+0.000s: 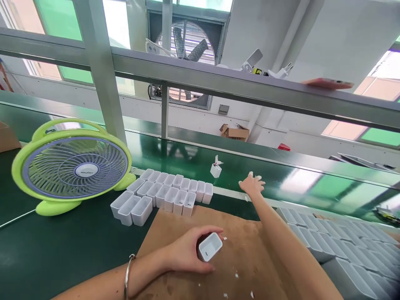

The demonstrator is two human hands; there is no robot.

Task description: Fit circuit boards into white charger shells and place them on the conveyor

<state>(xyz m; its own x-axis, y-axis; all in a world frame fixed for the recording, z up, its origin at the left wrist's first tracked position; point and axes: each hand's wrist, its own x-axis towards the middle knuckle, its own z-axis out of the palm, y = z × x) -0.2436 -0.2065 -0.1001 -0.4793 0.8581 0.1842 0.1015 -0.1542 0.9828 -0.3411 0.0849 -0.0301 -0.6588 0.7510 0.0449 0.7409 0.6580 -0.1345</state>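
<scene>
Left hand [187, 252]: I am seeing it gripping one white housing [210, 247], thumb along the near side, fingers wrapping the far side.
Held housing: it is sitting within the cardboard sheet [250, 250], inside the far edge, its open mouth facing up and showing a dark slot; I am not able to tell whether its base is touching the sheet.
Right hand [252, 184]: it is showing spread fingers, visibly holding nothing, over the near edge of the green strip [231, 166].
Small white box [215, 170]: it is standing on the strip, left of the right hand, a white part projecting from its top.
Left block: white housings [169, 202] are standing in rows by the sheet's far left corner.
Right block: more housings [346, 250] are lining the tabletop [46, 250] beyond the sheet's right edge.
Scraps [236, 275]: white bits are lying on the sheet.
Fan [73, 164]: it is occupying the tabletop's far left.
</scene>
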